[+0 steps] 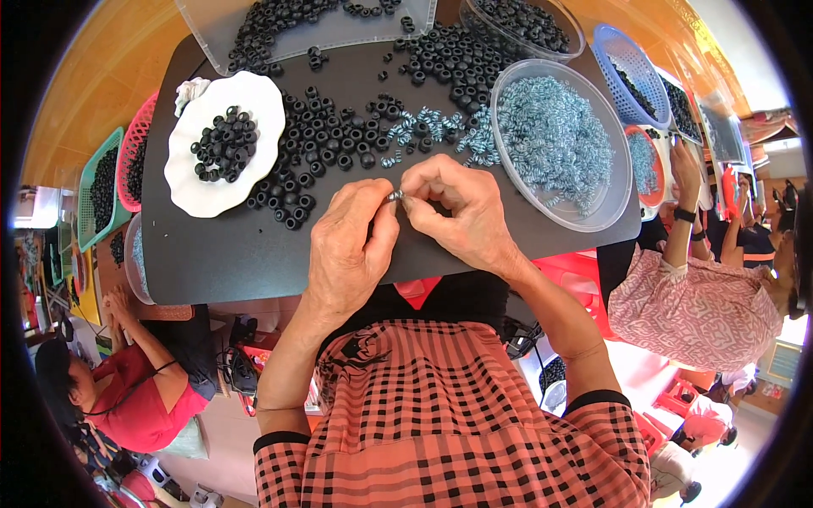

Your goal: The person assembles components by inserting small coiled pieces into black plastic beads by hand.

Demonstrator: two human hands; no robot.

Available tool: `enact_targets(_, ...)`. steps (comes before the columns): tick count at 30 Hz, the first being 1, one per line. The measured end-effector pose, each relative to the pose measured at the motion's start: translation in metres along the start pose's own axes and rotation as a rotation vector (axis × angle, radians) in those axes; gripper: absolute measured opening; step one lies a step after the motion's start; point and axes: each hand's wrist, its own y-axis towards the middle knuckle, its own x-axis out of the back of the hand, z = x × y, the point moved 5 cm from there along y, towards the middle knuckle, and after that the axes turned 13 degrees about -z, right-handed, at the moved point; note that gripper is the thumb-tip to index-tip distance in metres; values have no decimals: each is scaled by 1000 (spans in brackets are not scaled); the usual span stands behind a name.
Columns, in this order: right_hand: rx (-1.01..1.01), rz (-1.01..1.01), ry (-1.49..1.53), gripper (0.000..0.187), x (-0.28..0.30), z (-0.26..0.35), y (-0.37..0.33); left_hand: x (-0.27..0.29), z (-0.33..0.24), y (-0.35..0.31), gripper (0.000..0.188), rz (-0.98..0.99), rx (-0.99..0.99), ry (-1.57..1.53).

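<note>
My left hand [349, 241] and my right hand [461, 212] meet above the near half of the dark table, both closed in a pinch. Between their fingertips is a small shiny metal spring [395, 196]; the fingers hide part of it, and I cannot tell whether a black piece is joined to it. Just beyond my hands lie loose black bead-like plastic pieces with holes [326, 135] and a few bluish coil springs [428, 124]. A clear round tub [622, 190] full of such springs stands right of my right hand. Left of my left hand, a white wavy-edged plate [190, 182] carries more black pieces.
A clear box [356, 34] and a round tub [580, 42] of black pieces stand at the far edge. Blue [605, 51], pink [134, 127] and green [93, 169] baskets flank the table. One person [144, 381] sits at left, another [686, 296] at right.
</note>
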Motion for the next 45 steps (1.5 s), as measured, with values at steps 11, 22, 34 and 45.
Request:
enact_targets(11, 107, -77, -11, 11, 0, 3, -1, -2, -4, 0, 13, 2, -62, 56)
enact_targets(22, 34, 9, -25, 11, 2, 1, -2, -4, 13, 3, 11, 211, 432, -140)
enact_targets(34, -59, -15, 60, 11, 0, 1, -1, 4, 5, 3, 21, 59, 125, -77)
enact_targets(45, -45, 6, 67, 9, -2, 0, -2, 1, 9, 0, 7, 174, 310, -182)
